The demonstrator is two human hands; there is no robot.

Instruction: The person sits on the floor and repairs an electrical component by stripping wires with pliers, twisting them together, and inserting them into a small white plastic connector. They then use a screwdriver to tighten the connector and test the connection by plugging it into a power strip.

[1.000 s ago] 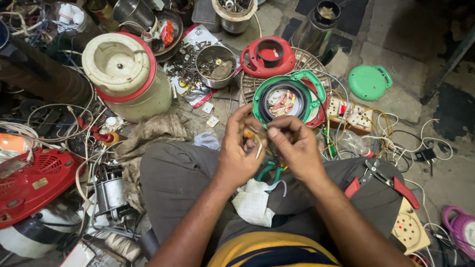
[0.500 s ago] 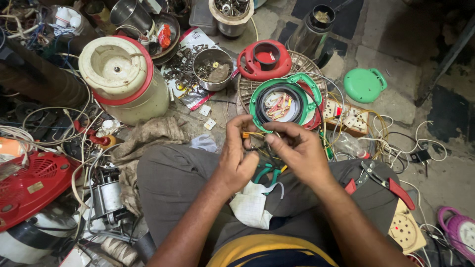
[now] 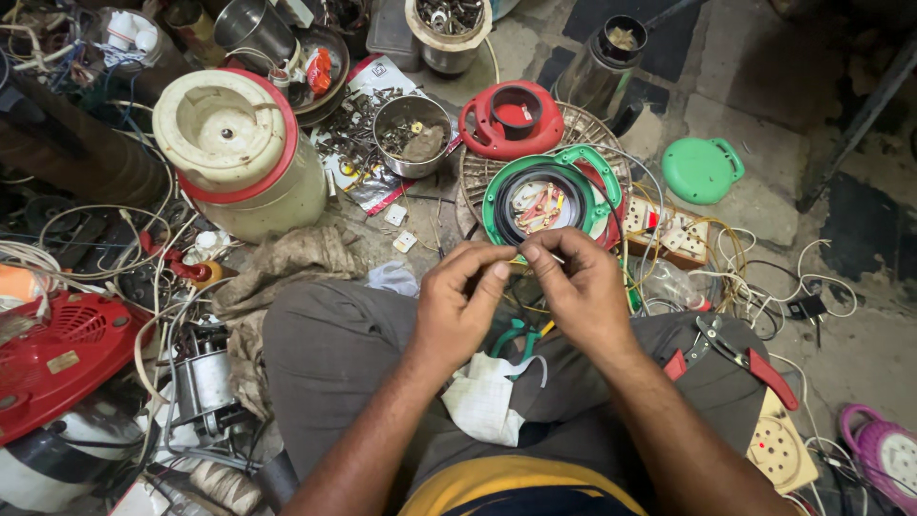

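The left hand (image 3: 458, 311) and the right hand (image 3: 578, 291) meet above the lap, fingertips pinched together on a thin wire (image 3: 554, 256) that runs between them. Both hands grasp it with thumb and forefinger; the other fingers curl loosely. The wire sits just in front of a round green-rimmed appliance part (image 3: 546, 201) with small coloured pieces inside, which rests on the floor. Behind that lies a red ring-shaped part (image 3: 511, 119), and to its left a metal bowl (image 3: 411, 134) holding screws. A cream container with a red band (image 3: 239, 153) stands further left. Green-handled pliers (image 3: 511, 336) and a white cloth (image 3: 492, 397) lie on the lap, and red-handled cutters (image 3: 740, 354) rest by the right knee.
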